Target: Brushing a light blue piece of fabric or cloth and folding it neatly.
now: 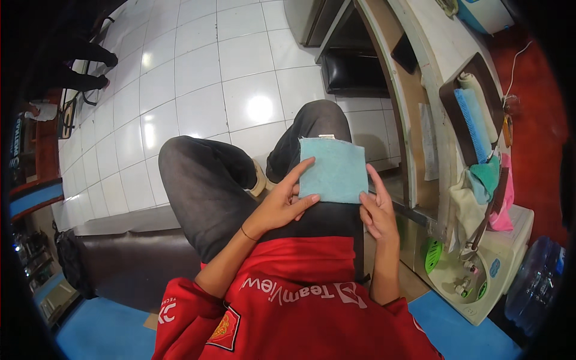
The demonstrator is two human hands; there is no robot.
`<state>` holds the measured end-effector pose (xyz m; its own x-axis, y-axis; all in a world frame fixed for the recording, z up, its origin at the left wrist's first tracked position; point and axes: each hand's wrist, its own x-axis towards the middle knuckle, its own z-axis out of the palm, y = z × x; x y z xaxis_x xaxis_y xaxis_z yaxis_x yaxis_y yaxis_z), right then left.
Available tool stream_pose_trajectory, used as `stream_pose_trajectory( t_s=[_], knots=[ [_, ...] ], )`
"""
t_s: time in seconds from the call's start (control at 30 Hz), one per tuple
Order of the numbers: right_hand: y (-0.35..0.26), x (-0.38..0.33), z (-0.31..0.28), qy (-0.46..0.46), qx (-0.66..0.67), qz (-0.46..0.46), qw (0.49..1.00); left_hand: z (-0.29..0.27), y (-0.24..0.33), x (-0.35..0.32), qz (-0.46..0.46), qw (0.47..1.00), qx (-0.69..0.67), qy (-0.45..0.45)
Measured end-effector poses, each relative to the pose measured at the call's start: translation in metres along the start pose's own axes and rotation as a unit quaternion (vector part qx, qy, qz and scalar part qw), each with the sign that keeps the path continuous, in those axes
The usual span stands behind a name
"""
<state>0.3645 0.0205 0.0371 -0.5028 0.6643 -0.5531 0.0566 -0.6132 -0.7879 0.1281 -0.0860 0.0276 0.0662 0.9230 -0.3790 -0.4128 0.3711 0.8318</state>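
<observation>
A light blue cloth point(333, 171), folded into a flat square with a small pale tag at its far edge, is held over my lap. At its left edge my left hand point(288, 195) grips it, thumb on top and fingers partly hidden beneath. My right hand point(379, 207) pinches the near right corner, its index finger stretched along the right edge. Below the cloth are my dark trousers point(207, 180).
To my right, a brown tray point(447, 90) with rolled cloths stands on a counter. Nearby hang green, cream and pink cloths point(503, 204) above a pale basin unit point(507, 264). A large water bottle point(537, 282) is at far right. Another person's legs point(84, 66) show at upper left.
</observation>
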Motion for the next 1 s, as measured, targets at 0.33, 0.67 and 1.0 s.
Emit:
stream_pose_trajectory(
  t_s=[0.33, 0.67, 1.0],
  knots=[
    [0.010, 0.005, 0.005, 0.021, -0.025, -0.011, 0.999, -0.004, -0.019, 0.005, 0.049, 0.996, 0.080, -0.004],
    [0.004, -0.001, 0.001, 0.026, -0.078, 0.006, 0.997, -0.003, -0.009, 0.006, 0.049, 0.997, 0.057, 0.037],
    [-0.022, 0.023, -0.004, -0.022, -0.157, -0.015, 0.987, -0.007, 0.026, 0.026, -0.060, 0.996, 0.065, 0.027]
  ],
)
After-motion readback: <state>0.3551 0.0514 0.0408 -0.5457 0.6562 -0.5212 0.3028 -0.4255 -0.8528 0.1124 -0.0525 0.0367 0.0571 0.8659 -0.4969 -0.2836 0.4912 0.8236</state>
